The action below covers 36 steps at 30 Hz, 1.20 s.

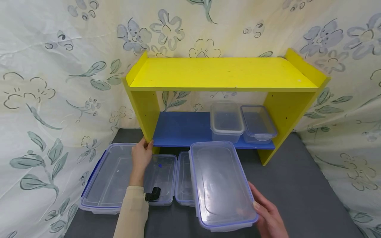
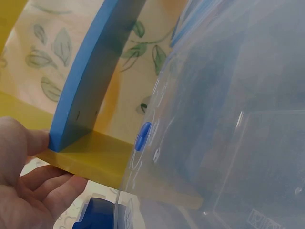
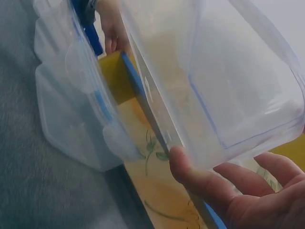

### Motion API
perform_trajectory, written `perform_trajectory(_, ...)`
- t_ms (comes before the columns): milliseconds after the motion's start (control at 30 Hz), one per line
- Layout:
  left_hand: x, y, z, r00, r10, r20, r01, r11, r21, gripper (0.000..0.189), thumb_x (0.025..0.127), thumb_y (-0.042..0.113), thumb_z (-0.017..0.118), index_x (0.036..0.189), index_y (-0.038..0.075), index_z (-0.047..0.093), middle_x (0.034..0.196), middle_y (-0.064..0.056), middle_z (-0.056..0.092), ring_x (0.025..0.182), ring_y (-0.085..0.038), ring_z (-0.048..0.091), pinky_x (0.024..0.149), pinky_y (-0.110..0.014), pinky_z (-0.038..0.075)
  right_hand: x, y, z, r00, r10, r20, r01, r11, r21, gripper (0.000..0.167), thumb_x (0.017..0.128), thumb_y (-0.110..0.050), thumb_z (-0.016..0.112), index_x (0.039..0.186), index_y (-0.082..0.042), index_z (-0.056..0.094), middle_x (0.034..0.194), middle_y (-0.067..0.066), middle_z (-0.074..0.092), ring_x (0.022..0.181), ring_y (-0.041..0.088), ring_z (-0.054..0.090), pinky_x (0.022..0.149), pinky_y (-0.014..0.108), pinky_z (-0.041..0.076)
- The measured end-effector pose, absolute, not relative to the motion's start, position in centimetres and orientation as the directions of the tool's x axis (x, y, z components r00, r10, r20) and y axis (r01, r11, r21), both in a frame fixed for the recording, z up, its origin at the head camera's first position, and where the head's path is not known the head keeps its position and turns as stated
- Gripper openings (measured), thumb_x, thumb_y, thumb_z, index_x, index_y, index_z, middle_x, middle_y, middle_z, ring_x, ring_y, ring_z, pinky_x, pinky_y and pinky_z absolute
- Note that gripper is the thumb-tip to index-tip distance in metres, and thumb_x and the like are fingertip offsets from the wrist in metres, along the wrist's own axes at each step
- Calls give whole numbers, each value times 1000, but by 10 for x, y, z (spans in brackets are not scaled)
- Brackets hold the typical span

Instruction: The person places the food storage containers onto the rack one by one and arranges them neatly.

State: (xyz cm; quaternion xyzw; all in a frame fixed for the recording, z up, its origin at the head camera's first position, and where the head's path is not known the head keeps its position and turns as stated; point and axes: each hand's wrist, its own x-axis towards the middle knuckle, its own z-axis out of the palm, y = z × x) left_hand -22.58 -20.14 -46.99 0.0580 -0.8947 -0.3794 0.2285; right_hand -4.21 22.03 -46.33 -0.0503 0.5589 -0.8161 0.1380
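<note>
My left hand (image 1: pixel 142 157) grips the front edge of the left side panel of a yellow shelf unit (image 1: pixel 223 72). In the left wrist view the thumb lies by the end of the blue shelf board (image 2: pixel 83 76), with the fingers around the outer side of the panel. A clear rectangular food container (image 1: pixel 223 185) with a lilac-edged lid is held by my right hand (image 1: pixel 269 211) at its near right corner. It is tilted in front of the blue board. The right wrist view shows the thumb on one side of the container (image 3: pixel 252 71) and fingers on another.
Two lidded containers, one frosted (image 1: pixel 227 119) and one blue-rimmed (image 1: pixel 258 122), stand at the right of the blue board. On the dark table (image 1: pixel 297 198) lie a large container (image 1: pixel 104 178) and two smaller ones (image 1: pixel 162 172), partly hidden. Floral fabric (image 1: pixel 59 99) hangs behind.
</note>
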Motion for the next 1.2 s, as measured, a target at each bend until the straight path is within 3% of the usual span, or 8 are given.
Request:
perform_trajectory(200,-226,-200,-470,-889,-282,362,66,701,710,14,96,22,61,99,9,66,73,-12,70,55,-21,55,50,-29,41,-46,208,-455,-946,-312,-91,208,-364,-908,49,107,-12,32,155,-17,24,141,-28,49,123,2,56,93,31,53)
perform_trajectory(733,-227,-200,-470,-888,-282,364,68,700,710,15,96,21,62,100,8,67,73,-12,70,56,-21,55,53,-29,40,-53,183,-444,-955,-284,-89,181,-316,-931,49,106,-12,35,154,-13,25,142,-25,49,122,6,58,92,31,53)
perform_trajectory(1033,-228,-198,-470,-879,-285,382,78,704,706,14,95,21,62,97,8,66,70,-12,68,55,-21,53,52,-30,38,-60,171,-446,-948,-310,66,80,-434,-897,49,105,-4,30,154,-10,26,148,-14,47,123,10,58,91,30,54)
perform_trajectory(1200,-228,-200,-471,-879,-297,373,65,701,711,15,95,23,62,96,8,66,71,-12,69,58,-24,56,54,-31,40,-62,162,-445,-954,-292,69,72,-446,-892,48,105,-4,31,153,-8,27,148,-14,47,122,10,58,89,29,54)
